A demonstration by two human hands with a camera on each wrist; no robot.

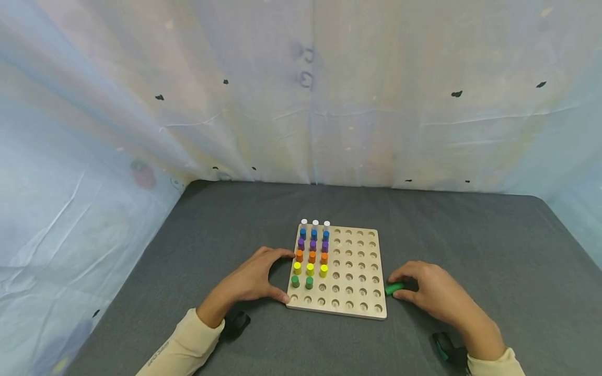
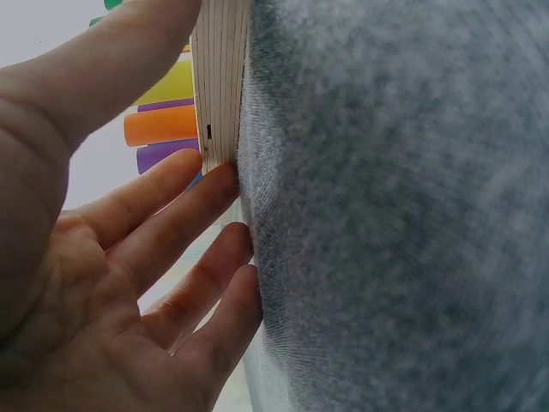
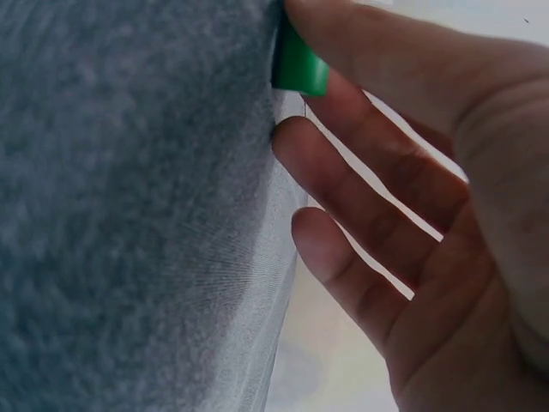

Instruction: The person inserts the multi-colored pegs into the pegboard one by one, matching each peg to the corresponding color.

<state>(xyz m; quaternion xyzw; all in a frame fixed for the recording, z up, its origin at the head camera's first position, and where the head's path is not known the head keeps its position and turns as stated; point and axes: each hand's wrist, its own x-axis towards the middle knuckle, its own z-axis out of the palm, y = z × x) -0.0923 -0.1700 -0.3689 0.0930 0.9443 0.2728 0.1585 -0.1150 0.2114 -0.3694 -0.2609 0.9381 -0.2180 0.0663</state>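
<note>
A pale wooden pegboard [image 1: 354, 309] with rows of round holes lies on the table. Along its left part stand upright pegs in rows of three: white [image 1: 315, 223], blue [image 1: 314, 235], purple [image 1: 312, 245], orange [image 1: 312, 256] and yellow [image 1: 310, 269]. Two green pegs [image 1: 309, 283] stand in the row nearer the front. My left hand [image 1: 249, 279] rests against the board's left edge, fingers spread and the thumb near its front corner. Just beyond the right edge, my right hand [image 1: 430, 290] pinches a green peg [image 3: 300, 64] between thumb and fingers, low over the cloth.
Dark grey cloth [image 1: 244, 219] covers the table. Pale printed sheets [image 1: 376, 104] hang behind it and at both sides. A dark wrist-worn device [image 1: 236, 325] sits under the left wrist, and another [image 1: 447, 347] by the right.
</note>
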